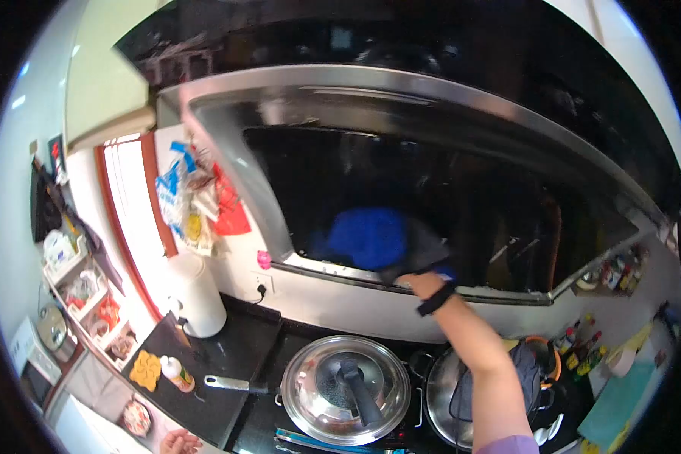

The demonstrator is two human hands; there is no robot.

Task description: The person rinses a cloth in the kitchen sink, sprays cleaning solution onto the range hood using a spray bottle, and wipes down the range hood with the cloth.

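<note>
My right hand (425,286), with a black band on its wrist, reaches up to the lower edge of the range hood's dark glossy panel (477,204). Its fingers are closed on a blue cloth (367,238), which lies against the panel and is smeared by motion; a darker grey part shows beside the blue. At the bottom edge, my left hand (180,442) is only partly in view, fingers loosely apart and nothing visible in them. Below my right arm stands a pan (440,393) with a dark cloth item (518,378) over it.
A lidded wok (310,393) sits on the hob beside a metal-handled tool (227,383). Left on the counter are a white canister (197,295), a bottle (177,374) and a yellow mat (145,370). Sauce bottles (583,356) stand right. Plastic bags (200,200) hang by the window.
</note>
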